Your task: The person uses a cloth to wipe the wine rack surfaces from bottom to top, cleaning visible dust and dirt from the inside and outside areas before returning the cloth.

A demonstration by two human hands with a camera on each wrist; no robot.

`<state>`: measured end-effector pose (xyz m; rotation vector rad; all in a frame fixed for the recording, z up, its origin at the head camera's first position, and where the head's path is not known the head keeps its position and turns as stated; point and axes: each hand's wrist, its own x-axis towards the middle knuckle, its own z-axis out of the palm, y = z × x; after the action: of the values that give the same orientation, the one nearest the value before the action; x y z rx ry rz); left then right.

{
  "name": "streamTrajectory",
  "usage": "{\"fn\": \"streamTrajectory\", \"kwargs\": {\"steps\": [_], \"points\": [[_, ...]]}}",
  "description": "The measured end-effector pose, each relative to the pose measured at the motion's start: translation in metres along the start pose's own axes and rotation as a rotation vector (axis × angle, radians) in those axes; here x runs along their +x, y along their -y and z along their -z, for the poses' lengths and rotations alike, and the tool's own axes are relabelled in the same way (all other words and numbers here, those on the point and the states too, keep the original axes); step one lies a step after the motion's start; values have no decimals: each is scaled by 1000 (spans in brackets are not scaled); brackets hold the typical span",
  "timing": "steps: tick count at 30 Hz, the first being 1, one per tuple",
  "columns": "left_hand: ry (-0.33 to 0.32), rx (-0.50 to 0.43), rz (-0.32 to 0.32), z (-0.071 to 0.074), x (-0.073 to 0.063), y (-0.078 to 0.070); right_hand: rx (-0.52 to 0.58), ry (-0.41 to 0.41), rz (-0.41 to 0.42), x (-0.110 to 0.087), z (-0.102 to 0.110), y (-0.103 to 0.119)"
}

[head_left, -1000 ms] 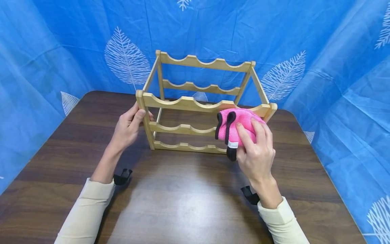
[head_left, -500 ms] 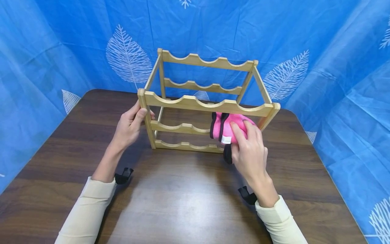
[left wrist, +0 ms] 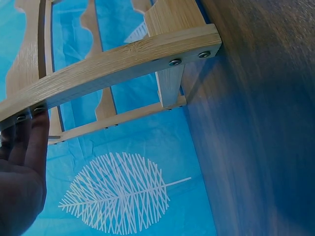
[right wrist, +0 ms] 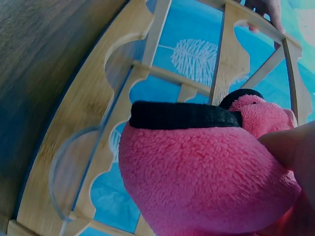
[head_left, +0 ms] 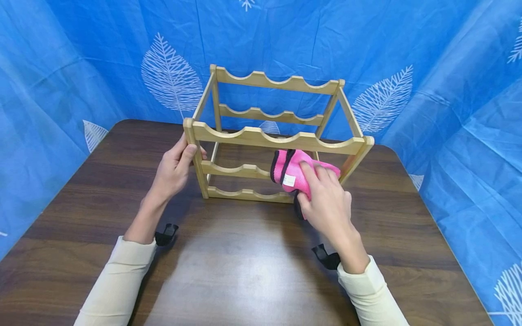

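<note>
A light wooden wine rack (head_left: 261,137) with scalloped rails stands on the table. My left hand (head_left: 171,171) grips its front left post, thumb in front; in the left wrist view its fingers (left wrist: 37,142) lie against the post's screw side. In my right hand (head_left: 329,203) is a bunched pink cleaning cloth (head_left: 299,171) with black edging and a white tag. The cloth is at the right half of the front middle rail (head_left: 234,170), below the top rail, and hides part of it. Close up, the fluffy cloth (right wrist: 197,177) fills much of the right wrist view.
The dark wood-grain table (head_left: 228,262) extends around the rack. Blue curtains (head_left: 277,36) with white leaf prints hang behind and at both sides. A black strap (head_left: 166,234) is at the left wrist, and another black strap (head_left: 325,257) at the right.
My right hand has moved the cloth left and down, from the front top rail to the middle rail. My left hand has stayed on the post.
</note>
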<state>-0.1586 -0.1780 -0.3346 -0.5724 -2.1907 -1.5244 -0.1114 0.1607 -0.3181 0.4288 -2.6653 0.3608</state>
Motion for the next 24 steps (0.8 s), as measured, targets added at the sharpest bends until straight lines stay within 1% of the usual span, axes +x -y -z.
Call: {"fn": "streamTrajectory", "kwargs": {"steps": [2,8,10,21,24], "points": [[3,8,-9,0,0,1,-1,-6,-3,0,-1,1],[-4,5,2,0,0,-1,29,-110,49,-1,-9,-2],[-10,-3,7,1,0,-1,39,-127,59,-1,-11,-2],[-16,-17,28,3,0,0,77,-112,69,0,-12,1],[-16,-23,30,2,0,0,57,-119,82,-1,-14,4]]}}
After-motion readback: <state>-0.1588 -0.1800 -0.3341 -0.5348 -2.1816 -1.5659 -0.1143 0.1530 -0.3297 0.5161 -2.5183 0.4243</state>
